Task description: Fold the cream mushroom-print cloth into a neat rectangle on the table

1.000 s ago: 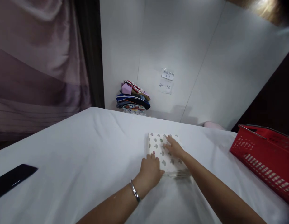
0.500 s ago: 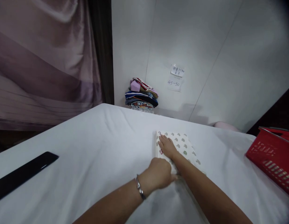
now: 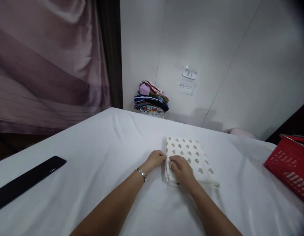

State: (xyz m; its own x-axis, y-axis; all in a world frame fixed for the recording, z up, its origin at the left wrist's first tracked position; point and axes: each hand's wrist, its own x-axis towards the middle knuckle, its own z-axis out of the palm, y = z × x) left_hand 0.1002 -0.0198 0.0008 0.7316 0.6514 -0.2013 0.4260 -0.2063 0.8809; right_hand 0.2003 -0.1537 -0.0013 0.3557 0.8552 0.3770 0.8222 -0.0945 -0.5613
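Observation:
A folded white cloth (image 3: 191,157) with small grey and green shapes printed on it lies on the white-covered table (image 3: 98,144). My left hand (image 3: 155,159), a bracelet on its wrist, has its fingers curled against the cloth's left edge. My right hand (image 3: 181,168) rests on top of the cloth near that same edge, fingers bent and pressing down. The two hands almost touch.
A long black flat object (image 3: 26,180) lies at the table's left. A red plastic basket (image 3: 289,167) stands at the right edge. A stack of folded coloured clothes (image 3: 150,101) sits against the back wall, below paper notes (image 3: 187,83).
My right hand has drawn back from the far part of the cloth to its near left edge. My left hand has shifted from the near corner to the left side. The view has swung left.

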